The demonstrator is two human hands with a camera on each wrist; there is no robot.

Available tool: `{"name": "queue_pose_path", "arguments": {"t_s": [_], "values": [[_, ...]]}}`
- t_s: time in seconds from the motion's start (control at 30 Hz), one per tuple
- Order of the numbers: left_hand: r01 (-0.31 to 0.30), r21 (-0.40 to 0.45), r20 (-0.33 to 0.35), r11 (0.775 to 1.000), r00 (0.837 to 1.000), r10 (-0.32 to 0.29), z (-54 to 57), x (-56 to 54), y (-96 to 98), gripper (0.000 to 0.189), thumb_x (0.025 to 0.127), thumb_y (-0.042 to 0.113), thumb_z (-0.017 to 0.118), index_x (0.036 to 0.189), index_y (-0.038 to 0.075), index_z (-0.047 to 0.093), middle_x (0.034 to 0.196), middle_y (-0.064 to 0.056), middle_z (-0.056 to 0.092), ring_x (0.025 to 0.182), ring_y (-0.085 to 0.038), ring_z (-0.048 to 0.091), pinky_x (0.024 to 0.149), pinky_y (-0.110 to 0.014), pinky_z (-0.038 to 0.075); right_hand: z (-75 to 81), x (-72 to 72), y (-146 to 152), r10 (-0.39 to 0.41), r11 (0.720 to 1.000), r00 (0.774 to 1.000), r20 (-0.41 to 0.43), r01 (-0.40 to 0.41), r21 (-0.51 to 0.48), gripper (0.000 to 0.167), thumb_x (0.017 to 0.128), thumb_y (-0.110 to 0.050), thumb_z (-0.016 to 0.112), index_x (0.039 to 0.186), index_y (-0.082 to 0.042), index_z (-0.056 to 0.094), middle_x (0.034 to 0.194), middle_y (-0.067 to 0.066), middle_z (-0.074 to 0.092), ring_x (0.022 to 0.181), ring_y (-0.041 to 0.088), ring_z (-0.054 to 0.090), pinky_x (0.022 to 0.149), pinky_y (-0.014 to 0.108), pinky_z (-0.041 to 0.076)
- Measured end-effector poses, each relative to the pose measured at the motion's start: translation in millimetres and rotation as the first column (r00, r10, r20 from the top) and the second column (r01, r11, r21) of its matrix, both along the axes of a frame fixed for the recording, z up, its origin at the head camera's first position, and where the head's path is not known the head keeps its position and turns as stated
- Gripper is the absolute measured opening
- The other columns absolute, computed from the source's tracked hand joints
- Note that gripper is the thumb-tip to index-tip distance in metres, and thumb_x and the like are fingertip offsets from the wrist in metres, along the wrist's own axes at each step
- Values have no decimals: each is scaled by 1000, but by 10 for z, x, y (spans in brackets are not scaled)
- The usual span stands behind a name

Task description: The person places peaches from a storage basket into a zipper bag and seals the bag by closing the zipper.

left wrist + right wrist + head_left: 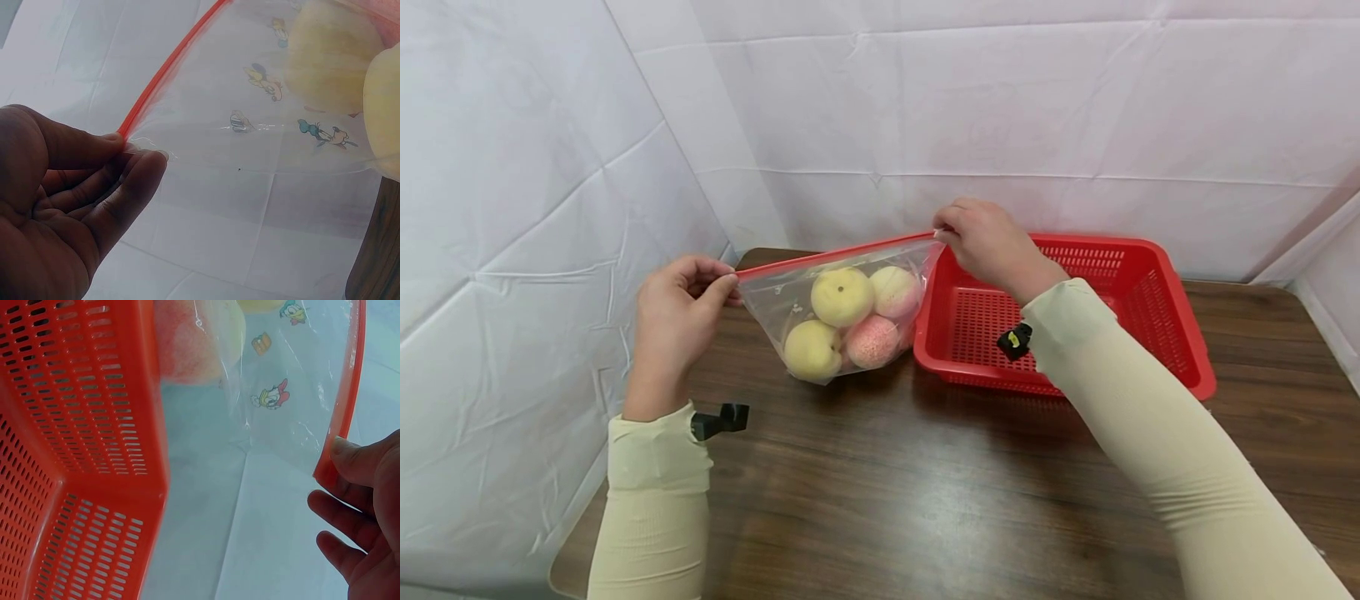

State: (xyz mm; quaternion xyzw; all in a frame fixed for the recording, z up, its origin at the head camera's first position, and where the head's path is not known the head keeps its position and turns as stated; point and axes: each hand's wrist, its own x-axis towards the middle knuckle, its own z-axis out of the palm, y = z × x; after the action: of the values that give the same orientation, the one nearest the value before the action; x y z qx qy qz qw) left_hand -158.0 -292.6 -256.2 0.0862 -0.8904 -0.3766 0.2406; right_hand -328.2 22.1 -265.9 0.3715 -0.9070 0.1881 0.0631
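A clear zip bag [767,300] with a red zip strip along its top hangs stretched between my two hands. Inside are several peaches [841,297], some pale yellow and some pink. My left hand [676,321] pinches the bag's left top corner between thumb and fingers. At the other end, my right hand [988,242] pinches the right top corner by the red strip. Small cartoon prints [265,81] show on the plastic in the left wrist view. From the head view I cannot tell whether the bag's bottom touches the table.
A red perforated plastic basket [1187,350] stands right of the bag, partly under my right forearm. Both are over a dark wood-grain table [880,500]. White cloth walls [1000,100] rise behind and at the left. Black straps [718,422] sit on both wrists.
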Motion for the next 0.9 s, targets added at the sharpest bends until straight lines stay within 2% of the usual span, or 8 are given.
{"name": "queue_pose_path", "arguments": {"t_s": [0.23,0.47,0.67,0.9], "values": [[-7,-1,13,1000,1000,7,6,16,-6,17,92,17,66,94,0,68,83,-15,69,65,-3,65,59,-11,49,-4,-3,19,-10,1000,1000,14,10,13,24,96,-15,57,118,-6,65,115,12,65,107,28,59,103,45,45],[-5,0,4,1000,1000,5,7,39,-9,17,92,18,66,93,0,69,83,-15,69,64,-2,66,59,-11,50,2,-33,7,11,1000,1000,-24,-11,6,22,96,-14,58,114,-5,66,111,13,67,104,30,60,100,46,46],[-6,17,6,1000,1000,6,7,57,-13,17,91,18,67,94,1,69,81,-12,69,64,-1,66,59,-12,50,46,-52,-8,28,1000,998,-52,-28,-8,21,96,-14,58,112,-4,67,109,13,67,102,30,60,99,45,46],[8,28,-3,1000,1000,-8,5,111,-10,18,91,17,68,95,0,69,80,-11,68,63,2,64,59,-12,51,101,-99,-75,15,1000,999,-47,-15,6,22,97,-15,57,113,-5,66,109,13,67,99,29,60,96,43,49]]}}
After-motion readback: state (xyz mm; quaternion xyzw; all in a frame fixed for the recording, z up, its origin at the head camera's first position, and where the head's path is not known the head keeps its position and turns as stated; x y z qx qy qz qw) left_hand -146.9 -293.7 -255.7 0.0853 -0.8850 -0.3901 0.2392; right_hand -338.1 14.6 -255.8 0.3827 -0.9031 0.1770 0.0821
